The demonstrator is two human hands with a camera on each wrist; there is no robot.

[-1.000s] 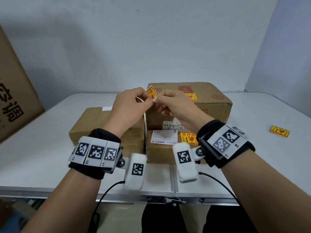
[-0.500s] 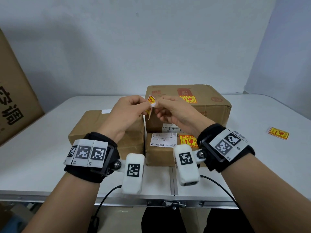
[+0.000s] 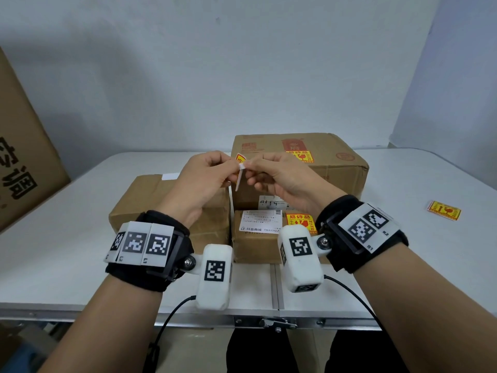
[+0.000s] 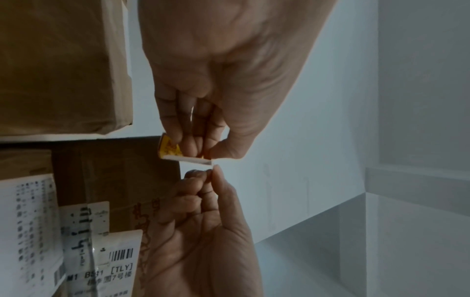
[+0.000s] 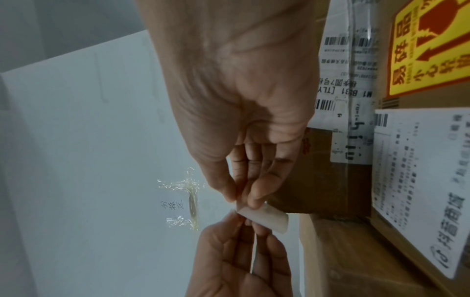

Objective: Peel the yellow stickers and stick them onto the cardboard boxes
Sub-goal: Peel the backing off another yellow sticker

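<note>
Peeling goes best, I judge, if I pull the two layers apart slowly and keep the glue side away from my skin, so that the label does not curl and stick on itself. My left hand [image 3: 200,179] pinches the yellow sticker [image 3: 240,159] between thumb and fingertips, and my right hand [image 3: 279,176] pinches the white backing strip [image 3: 240,176] in the same way; both pinches are tight and small, with the other fingers curled loosely. The sticker is in the air between my hands, above the low left cardboard box [image 3: 139,200] and in front of the tall back cardboard box [image 3: 336,168]. In the head view its yellow face looks toward me and a little up, while the backing hangs down from the pinch with its long axis nearly vertical. In the left wrist view the yellow part [image 4: 170,149] is bent over my fingertips, so I cannot tell its full long axis. The small front cardboard box [image 3: 255,246] and the back one each already carry a yellow label. A spare stack of yellow stickers [image 3: 443,210] lies on the white table [image 3: 430,251], well apart at my right.
</note>
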